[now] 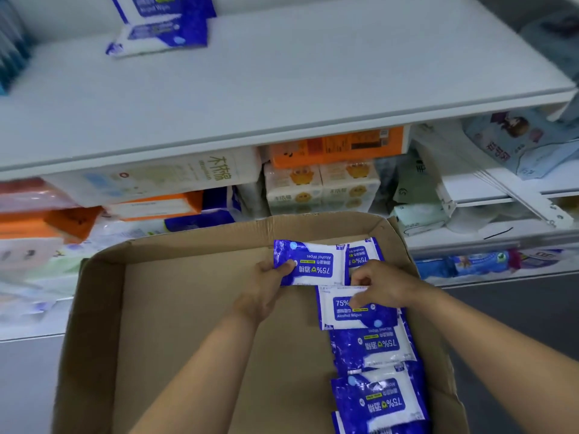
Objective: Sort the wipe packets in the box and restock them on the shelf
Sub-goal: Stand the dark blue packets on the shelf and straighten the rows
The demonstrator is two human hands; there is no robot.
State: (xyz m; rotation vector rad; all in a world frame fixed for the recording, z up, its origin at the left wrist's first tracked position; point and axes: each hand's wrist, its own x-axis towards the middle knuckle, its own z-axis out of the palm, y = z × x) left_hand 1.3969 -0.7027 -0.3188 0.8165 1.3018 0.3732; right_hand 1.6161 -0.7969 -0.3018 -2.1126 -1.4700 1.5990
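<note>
At frame centre, inside the cardboard box (103, 308), the left hand (269, 286) grips one alcohol wipe packet (313, 264) (label upside down); the right hand (380, 285) pinches a second packet (351, 311) just below.

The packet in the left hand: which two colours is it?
Blue and white packet, pinched by the left hand; head view.

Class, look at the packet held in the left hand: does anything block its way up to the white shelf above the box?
Nothing visible does. The left hand grips the packet above the box, and the shelf has bare surface right of the packets already there.
</note>
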